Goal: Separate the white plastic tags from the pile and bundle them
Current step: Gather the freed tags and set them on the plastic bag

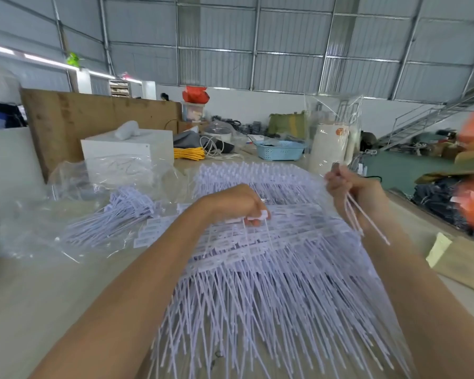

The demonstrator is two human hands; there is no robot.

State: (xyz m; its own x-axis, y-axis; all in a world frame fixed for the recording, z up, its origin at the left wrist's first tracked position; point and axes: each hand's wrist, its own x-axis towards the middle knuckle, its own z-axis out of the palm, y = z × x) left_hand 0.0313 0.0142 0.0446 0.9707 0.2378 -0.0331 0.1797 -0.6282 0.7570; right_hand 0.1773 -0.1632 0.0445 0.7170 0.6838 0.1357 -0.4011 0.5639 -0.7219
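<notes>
The table (52, 302) had a pale, worn top running from the near edge to the far clutter. A large pile of white plastic tags (257, 269) lay across its middle, stems fanned towards the near edge. To the left lay a smaller heap of tags (115, 214) on crumpled clear plastic bags (39, 236). A white box (126, 151) stood at far left. Beyond it lay a coil of yellow cord (189, 153), white cable (212, 147) and a light blue basket (281, 150). A tall white roll in clear wrapping (329, 149) stood far right. At the right edge lay a pale yellow slip (439, 248) on a brown board (465, 266).
</notes>
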